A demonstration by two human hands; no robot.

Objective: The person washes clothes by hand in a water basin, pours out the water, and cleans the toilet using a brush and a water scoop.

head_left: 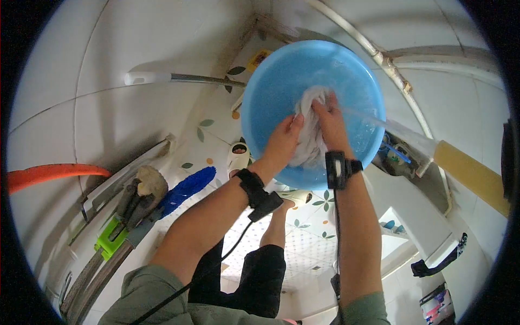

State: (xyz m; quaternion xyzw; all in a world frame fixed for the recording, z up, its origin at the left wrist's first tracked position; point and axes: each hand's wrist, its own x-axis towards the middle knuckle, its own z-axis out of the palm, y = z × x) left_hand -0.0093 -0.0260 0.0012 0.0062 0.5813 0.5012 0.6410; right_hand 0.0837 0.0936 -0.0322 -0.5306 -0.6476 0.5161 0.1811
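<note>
A large round blue basin (pixel 265 70) holds water and a bunched whitish cloth (pixel 310 132). My left hand (pixel 283 142) grips the cloth's left side, its thumb and fingers closed on the fabric. On the other side, my right hand (pixel 331 123) pinches the cloth near its top. Both hands are inside the basin's outline, close together, with the cloth between them. From the right, a stream of water runs out of a yellowish hose (pixel 466 173) into the basin. Black straps with small devices circle both wrists.
A blue brush (pixel 189 189) and mop handles in a green clip (pixel 111 238) stand at the left, near an orange object (pixel 59 174). A metal rod (pixel 206 79) reaches the basin's left side. White pipes (pixel 357 35) run along the right wall. Slippered feet stand below the basin.
</note>
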